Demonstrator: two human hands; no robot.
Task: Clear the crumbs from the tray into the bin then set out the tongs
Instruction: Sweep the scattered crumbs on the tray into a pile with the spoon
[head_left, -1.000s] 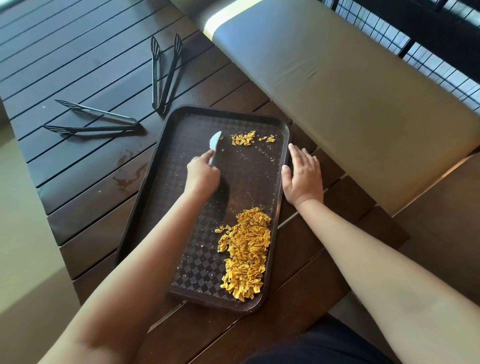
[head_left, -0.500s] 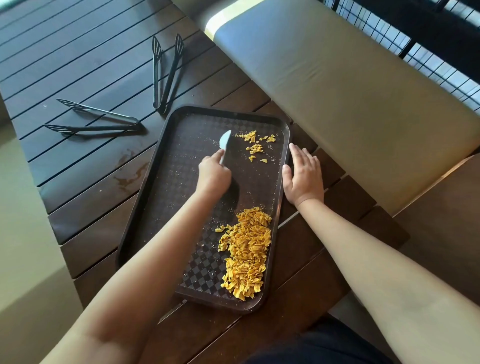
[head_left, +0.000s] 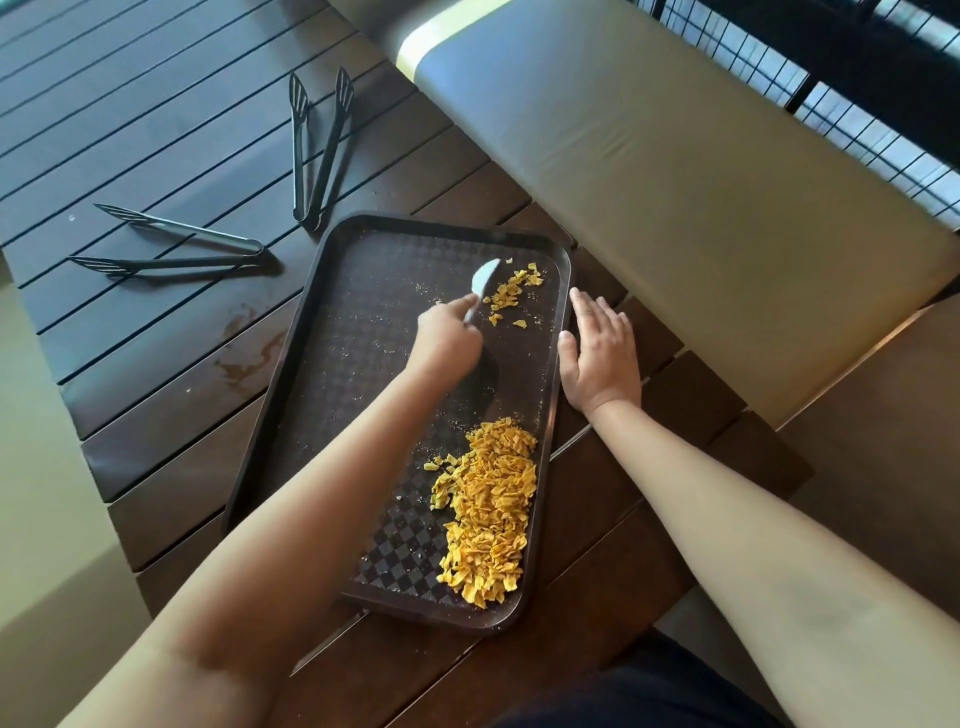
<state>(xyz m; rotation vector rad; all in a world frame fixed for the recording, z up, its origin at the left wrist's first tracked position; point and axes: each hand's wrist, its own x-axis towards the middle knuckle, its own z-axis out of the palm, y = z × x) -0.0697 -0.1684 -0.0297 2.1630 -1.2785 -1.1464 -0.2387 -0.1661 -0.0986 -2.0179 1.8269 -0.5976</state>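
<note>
A dark brown tray (head_left: 332, 332) lies on the slatted wooden table. A big heap of yellow crumbs (head_left: 488, 509) sits in its near right corner. A small scatter of crumbs (head_left: 511, 293) lies near the far right corner. My left hand (head_left: 447, 338) grips a pale grey scraper (head_left: 483, 280), its blade touching the tray just left of that scatter. My right hand (head_left: 600, 353) lies flat on the table, pressed against the tray's right rim. Two pairs of dark tongs rest beyond the tray: one (head_left: 317, 150) pointing away, one (head_left: 171, 244) lying sideways to the left.
A tan cushioned bench (head_left: 675, 171) runs along the table's right side, with a black wire fence (head_left: 831, 104) behind it. The table's left edge drops off to a pale floor (head_left: 36, 467). No bin is in view.
My left hand has swept the scraper rightward and toward me through the far crumbs, which have spread and shifted closer. My right hand has stayed put on the rim.
</note>
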